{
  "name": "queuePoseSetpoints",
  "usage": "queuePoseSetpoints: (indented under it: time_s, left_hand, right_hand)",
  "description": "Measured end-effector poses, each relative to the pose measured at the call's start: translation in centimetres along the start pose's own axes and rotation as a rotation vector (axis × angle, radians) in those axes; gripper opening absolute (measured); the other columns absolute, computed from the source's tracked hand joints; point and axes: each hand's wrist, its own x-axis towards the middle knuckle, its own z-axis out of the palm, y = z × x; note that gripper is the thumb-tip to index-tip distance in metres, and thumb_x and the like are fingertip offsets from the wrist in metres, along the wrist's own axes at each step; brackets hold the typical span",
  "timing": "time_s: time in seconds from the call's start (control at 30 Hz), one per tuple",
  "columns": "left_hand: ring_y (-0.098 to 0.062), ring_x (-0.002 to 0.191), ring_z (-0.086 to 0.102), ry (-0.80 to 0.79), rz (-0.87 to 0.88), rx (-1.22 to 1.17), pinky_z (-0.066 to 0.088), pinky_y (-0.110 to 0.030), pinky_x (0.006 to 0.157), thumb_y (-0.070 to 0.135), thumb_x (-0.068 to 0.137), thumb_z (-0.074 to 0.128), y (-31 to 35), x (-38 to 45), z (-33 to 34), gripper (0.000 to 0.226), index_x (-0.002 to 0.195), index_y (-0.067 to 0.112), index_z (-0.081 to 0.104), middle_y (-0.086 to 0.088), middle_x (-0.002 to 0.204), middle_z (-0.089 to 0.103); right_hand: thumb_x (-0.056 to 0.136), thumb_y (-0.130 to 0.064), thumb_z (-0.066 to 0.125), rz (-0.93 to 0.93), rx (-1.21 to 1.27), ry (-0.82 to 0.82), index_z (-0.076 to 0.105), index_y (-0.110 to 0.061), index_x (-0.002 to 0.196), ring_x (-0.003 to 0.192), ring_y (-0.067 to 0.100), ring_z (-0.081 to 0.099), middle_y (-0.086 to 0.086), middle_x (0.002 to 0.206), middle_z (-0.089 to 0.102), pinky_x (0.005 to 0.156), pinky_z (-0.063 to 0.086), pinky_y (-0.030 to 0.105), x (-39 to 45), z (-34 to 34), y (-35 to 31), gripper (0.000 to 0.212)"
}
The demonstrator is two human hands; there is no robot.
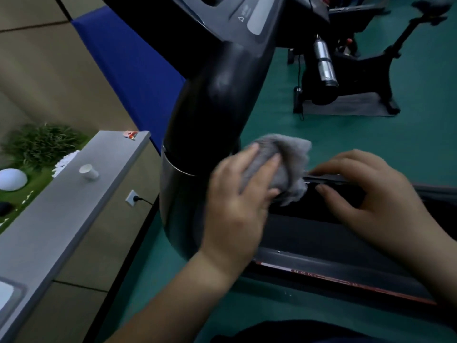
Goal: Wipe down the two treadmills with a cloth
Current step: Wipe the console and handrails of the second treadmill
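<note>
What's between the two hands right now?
In the head view, only the bunched grey cloth held by the left hand, then bare black treadmill before the right hand.

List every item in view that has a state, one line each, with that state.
cloth: bunched, pressed against the treadmill near the base of its upright
left hand: grips the cloth
right hand: fingers resting on the treadmill's front edge, holding nothing
treadmill: upright raised, deck flat on the floor
paper cup: lying on its side on the grey ledge
wall socket: a plug in it
</note>
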Motion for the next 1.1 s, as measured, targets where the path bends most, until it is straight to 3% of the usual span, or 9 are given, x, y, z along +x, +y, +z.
queuePoseSetpoints:
  time_s: [0.1, 0.2, 0.33, 0.43, 0.53, 0.7, 0.83, 0.97, 1.1]
  left_hand:
    - [-0.033, 0.109, 0.056, -0.178, -0.010, 0.074, 0.044, -0.045, 0.096, 0.030, 0.096, 0.049, 1.0, 0.3, 3.5, 0.035, 0.120, 0.012, 0.067, -0.014, 0.121, 0.062]
    - [-0.033, 0.098, 0.058, -0.217, 0.002, 0.107, 0.047, -0.044, 0.085, 0.033, 0.100, 0.039, -1.1, -0.1, 2.6, 0.039, 0.119, 0.013, 0.065, -0.012, 0.112, 0.063]
    - [-0.034, 0.106, 0.056, -0.213, -0.044, 0.144, 0.046, -0.046, 0.089, 0.031, 0.101, 0.035, -2.5, -1.2, 1.4, 0.039, 0.123, 0.010, 0.060, -0.013, 0.116, 0.061]
    - [-0.026, 0.096, 0.051, -0.225, -0.078, 0.089, 0.039, -0.040, 0.088, 0.026, 0.096, 0.040, 1.6, 0.2, 3.1, 0.034, 0.112, 0.010, 0.066, -0.008, 0.107, 0.063]
    - [-0.025, 0.100, 0.052, -0.307, -0.039, -0.039, 0.037, -0.040, 0.096, 0.031, 0.095, 0.041, 5.3, 1.7, 4.6, 0.040, 0.125, 0.010, 0.057, -0.005, 0.109, 0.063]
    - [-0.011, 0.126, 0.042, -0.430, -0.241, -0.382, 0.031, -0.028, 0.108, 0.046, 0.098, 0.034, 4.6, 3.0, 2.0, 0.054, 0.138, 0.012, 0.043, 0.001, 0.132, 0.051]
    - [-0.018, 0.123, 0.048, -0.256, -0.258, -0.186, 0.035, -0.031, 0.107, 0.027, 0.098, 0.037, 1.6, 1.9, -0.3, 0.040, 0.128, 0.007, 0.055, -0.004, 0.129, 0.055]
    - [-0.025, 0.133, 0.041, -0.405, -0.228, 0.094, 0.036, -0.046, 0.108, 0.033, 0.096, 0.034, -0.7, -0.7, 0.0, 0.048, 0.136, 0.013, 0.050, -0.005, 0.139, 0.050]
    - [-0.025, 0.132, 0.039, -0.391, -0.203, 0.126, 0.031, -0.040, 0.108, 0.035, 0.095, 0.036, -1.0, -1.4, 0.6, 0.049, 0.138, 0.016, 0.048, -0.003, 0.138, 0.049]
  right_hand:
    - [0.082, -0.029, 0.067, 0.044, -0.056, -0.058, 0.069, -0.020, 0.099, 0.090, 0.023, 0.059, -0.003, 0.093, 0.060, 0.080, 0.041, 0.027, 0.2, -1.0, 1.1, 0.019]
    - [0.076, -0.036, 0.065, 0.103, -0.056, -0.159, 0.069, -0.024, 0.099, 0.093, 0.018, 0.058, -0.007, 0.094, 0.061, 0.080, 0.044, 0.030, 0.1, -2.0, 1.9, 0.026]
    - [0.073, -0.042, 0.065, 0.121, -0.027, -0.220, 0.070, -0.027, 0.096, 0.088, 0.012, 0.060, -0.013, 0.090, 0.061, 0.080, 0.050, 0.031, 0.1, -2.6, 2.3, 0.028]
    - [0.072, -0.037, 0.068, 0.108, -0.027, -0.230, 0.070, -0.024, 0.093, 0.081, 0.014, 0.061, -0.010, 0.086, 0.061, 0.074, 0.048, 0.027, 0.3, -2.4, 2.4, 0.025]
    - [0.072, -0.027, 0.064, 0.140, -0.033, -0.198, 0.069, -0.019, 0.093, 0.075, 0.013, 0.058, -0.008, 0.083, 0.060, 0.068, 0.042, 0.020, 0.6, -2.6, 2.7, 0.023]
    - [0.080, -0.011, 0.052, 0.216, 0.010, 0.046, 0.062, -0.023, 0.102, 0.087, 0.013, 0.057, -0.005, 0.098, 0.054, 0.081, 0.049, 0.033, 1.3, -3.4, 2.7, 0.027]
    - [0.088, -0.029, 0.054, 0.085, -0.002, 0.020, 0.059, -0.020, 0.115, 0.098, 0.010, 0.051, -0.002, 0.107, 0.052, 0.088, 0.038, 0.019, 2.1, -2.4, -0.2, 0.029]
    - [0.086, -0.061, 0.026, 0.025, -0.334, -0.305, 0.052, -0.020, 0.123, 0.105, 0.025, 0.055, 0.003, 0.113, 0.058, 0.092, 0.046, 0.038, 2.1, 1.4, -2.6, 0.061]
    - [0.081, -0.066, 0.022, -0.022, -0.502, -0.328, 0.055, -0.018, 0.116, 0.090, 0.032, 0.061, 0.006, 0.096, 0.061, 0.077, 0.049, 0.042, 2.1, 2.8, -2.0, 0.069]
